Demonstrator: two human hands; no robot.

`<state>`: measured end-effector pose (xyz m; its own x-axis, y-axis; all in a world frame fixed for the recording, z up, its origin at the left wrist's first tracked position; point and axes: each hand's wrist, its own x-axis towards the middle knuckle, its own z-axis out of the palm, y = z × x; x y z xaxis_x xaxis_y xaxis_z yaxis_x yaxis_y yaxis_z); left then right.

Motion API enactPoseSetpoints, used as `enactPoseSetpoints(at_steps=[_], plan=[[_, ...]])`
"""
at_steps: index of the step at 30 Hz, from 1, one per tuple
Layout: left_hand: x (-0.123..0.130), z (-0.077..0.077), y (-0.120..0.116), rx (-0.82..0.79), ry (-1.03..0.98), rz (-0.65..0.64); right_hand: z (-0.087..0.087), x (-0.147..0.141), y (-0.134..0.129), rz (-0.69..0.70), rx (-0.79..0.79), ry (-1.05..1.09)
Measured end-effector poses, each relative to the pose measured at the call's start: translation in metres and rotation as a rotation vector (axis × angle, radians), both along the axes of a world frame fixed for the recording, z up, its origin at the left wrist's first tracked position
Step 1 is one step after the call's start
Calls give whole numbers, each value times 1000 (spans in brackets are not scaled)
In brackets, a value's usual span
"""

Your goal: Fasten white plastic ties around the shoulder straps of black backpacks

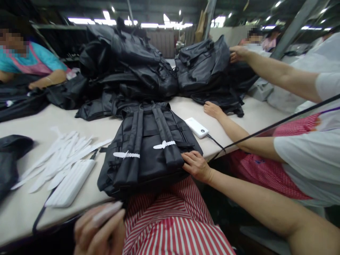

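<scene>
A black backpack (148, 159) lies at the table's front edge with its straps facing up. Each shoulder strap has a white strip around it, one on the left strap (126, 154) and one on the right strap (164, 144). My right hand (196, 165) grips the bag's near right corner. Below the table edge, close to my striped apron (170, 226), is my left hand (99, 228) with its fingers curled. Something pale shows along one finger; blur hides whether it is a wrapping or a held piece.
A pile of white strips (66, 156) and a white power bank (71, 182) with a cable lie to the left. Another white device (197, 127) sits right of the bag. Black bags (132, 67) are heaped behind. A co-worker's hand (212, 109) rests on the table at right.
</scene>
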<state>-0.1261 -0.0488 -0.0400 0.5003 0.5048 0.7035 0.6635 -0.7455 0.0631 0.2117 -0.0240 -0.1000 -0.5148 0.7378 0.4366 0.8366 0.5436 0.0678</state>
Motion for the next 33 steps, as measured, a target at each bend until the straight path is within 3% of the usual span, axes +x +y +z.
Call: enactPoseSetpoints(at_steps=[2,6,9,13,16,20,25,28,33], plan=[[42,6,-7,-153,148,-218,-3,0,0,0,0,32],[119,2,23,-310,371,74,2,5,5,55,-6,72],[142,2,53,-362,503,133,15,16,-3,64,-1,182],[140,9,69,-363,542,132,26,11,-41,-52,86,437],[135,11,70,-295,524,131,20,-22,-57,256,11,279],[129,10,73,-140,480,103,8,-65,-20,362,-178,132],[113,2,76,55,446,-47,4,-69,37,326,-310,122],[107,-10,75,116,434,-77,0,-64,40,265,-333,151],[110,-26,69,89,418,-101,-8,-30,9,211,-254,128]])
